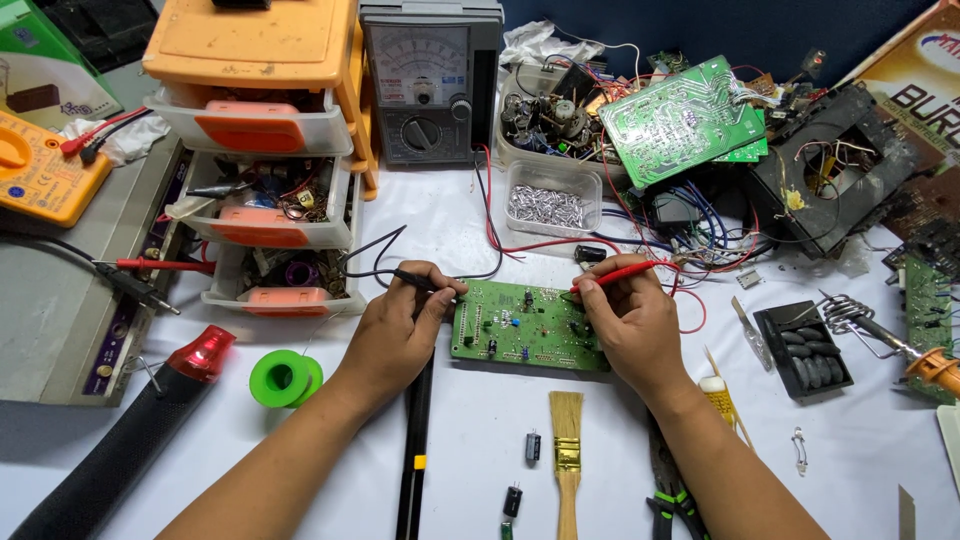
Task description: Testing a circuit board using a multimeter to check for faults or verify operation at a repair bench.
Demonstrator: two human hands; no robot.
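Observation:
A small green circuit board (522, 325) lies flat on the white table, between my two hands. My left hand (400, 330) pinches a black test probe (425, 283), whose tip meets the board's left edge. My right hand (630, 318) grips a red test probe (622, 273) and rests on the board's right end, with the tip pointing down at it. Both probe leads run back to the grey analog multimeter (430, 80) standing at the rear.
An orange and white drawer unit (260, 150) stands at the left, beside a yellow meter (40, 170). A clear box of metal parts (553, 205), a larger green board (685, 118), a brush (567, 450), a green solder spool (285, 378), pliers (670, 500) and a soldering iron (900, 345) lie around.

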